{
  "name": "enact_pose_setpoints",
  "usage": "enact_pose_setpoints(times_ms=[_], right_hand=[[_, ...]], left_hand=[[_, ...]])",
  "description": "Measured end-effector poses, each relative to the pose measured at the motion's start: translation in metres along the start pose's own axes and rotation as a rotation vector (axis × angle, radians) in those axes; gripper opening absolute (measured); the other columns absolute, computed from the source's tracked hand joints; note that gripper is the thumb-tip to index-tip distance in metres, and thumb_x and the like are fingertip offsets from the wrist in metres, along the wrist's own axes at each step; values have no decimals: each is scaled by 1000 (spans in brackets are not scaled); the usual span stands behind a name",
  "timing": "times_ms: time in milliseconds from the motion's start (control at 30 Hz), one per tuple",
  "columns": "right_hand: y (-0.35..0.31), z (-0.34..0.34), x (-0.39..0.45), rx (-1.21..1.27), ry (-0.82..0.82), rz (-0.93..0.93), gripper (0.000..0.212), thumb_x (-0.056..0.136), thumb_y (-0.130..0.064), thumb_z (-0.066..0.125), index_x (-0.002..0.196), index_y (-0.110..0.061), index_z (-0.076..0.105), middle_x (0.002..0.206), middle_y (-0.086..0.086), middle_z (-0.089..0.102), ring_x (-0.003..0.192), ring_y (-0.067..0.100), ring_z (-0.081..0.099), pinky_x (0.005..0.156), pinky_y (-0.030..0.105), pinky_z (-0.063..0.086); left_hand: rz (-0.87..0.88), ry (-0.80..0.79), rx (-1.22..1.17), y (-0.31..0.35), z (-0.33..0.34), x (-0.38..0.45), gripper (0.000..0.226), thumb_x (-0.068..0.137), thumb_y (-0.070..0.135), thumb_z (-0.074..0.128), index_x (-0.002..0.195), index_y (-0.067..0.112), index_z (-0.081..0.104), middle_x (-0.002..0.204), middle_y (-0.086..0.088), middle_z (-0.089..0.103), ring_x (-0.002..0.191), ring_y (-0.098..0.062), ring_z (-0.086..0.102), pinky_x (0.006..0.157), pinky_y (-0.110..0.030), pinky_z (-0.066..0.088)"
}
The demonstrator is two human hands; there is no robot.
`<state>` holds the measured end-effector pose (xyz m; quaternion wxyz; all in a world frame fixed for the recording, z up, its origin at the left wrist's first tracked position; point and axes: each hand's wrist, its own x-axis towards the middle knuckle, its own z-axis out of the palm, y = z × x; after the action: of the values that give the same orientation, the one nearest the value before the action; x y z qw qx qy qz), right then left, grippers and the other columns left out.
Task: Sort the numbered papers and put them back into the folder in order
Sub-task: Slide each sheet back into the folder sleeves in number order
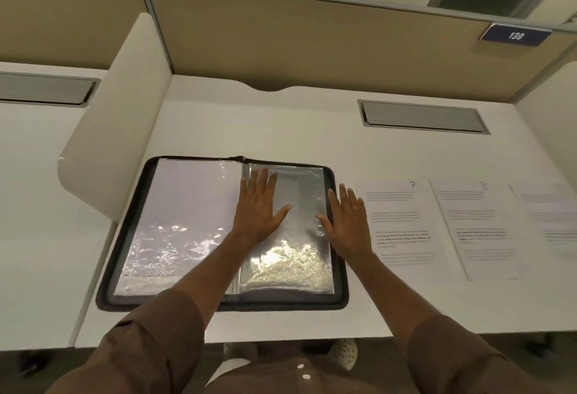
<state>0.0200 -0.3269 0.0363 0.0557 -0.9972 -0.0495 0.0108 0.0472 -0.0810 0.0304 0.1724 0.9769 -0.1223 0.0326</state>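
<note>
Centrally, a black zip-edged folder of clear plastic sleeves [175, 231] lies open on the white desk [281, 125]. Left hand [257, 203] and right hand [348, 222] press flat on its right-hand sleeve, fingers straight, gripping nothing. Printed white sheets numbered 7 [402, 225] and 8 [477, 228] lie just right of the folder.

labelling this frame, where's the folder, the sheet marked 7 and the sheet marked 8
folder [103, 275]: head view, on its dark zip border, left side.
sheet marked 7 [402, 225]: head view, middle of the page.
sheet marked 8 [480, 228]: head view, middle of the page.
</note>
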Motion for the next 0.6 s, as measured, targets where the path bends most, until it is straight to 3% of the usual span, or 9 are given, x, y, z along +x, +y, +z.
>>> enact_pose_setpoints(times_ms=[67, 267, 400, 600], right_hand=[[23, -2, -4, 15, 1, 18, 81, 97, -69, 8, 162, -20, 15, 170, 9, 4, 157, 27, 1, 126, 45, -1], [100, -7, -18, 7, 16, 68, 79, 98, -66, 20, 160, -17, 26, 168, 13, 17, 155, 32, 14, 125, 50, 13], [153, -9, -24, 2, 34, 103, 74, 101, -58, 43, 158, -14, 29, 165, 16, 22, 152, 35, 22, 124, 50, 17], [212, -15, -33, 51, -15, 230, 73, 98, -48, 55, 156, -10, 31, 158, 20, 34, 140, 39, 39, 111, 50, 36]], left_hand=[[-2, -8, -11, 28, 10, 4, 87, 95, 69, 28, 160, 12, 19, 168, -13, 8, 156, -32, 1, 125, -56, 7], [-47, -33, -90, 121, 46, 11, 85, 95, 66, 29, 160, 12, 19, 168, -11, 10, 156, -29, 0, 126, -52, 4], [-128, -41, -185, 176, 67, 18, 78, 94, 52, 40, 157, 9, 27, 166, -14, 20, 155, -30, 8, 125, -47, 3], [-115, -89, -128, 235, 96, 17, 63, 98, 40, 57, 151, 11, 42, 159, -11, 37, 154, -30, 17, 125, -51, 12]])
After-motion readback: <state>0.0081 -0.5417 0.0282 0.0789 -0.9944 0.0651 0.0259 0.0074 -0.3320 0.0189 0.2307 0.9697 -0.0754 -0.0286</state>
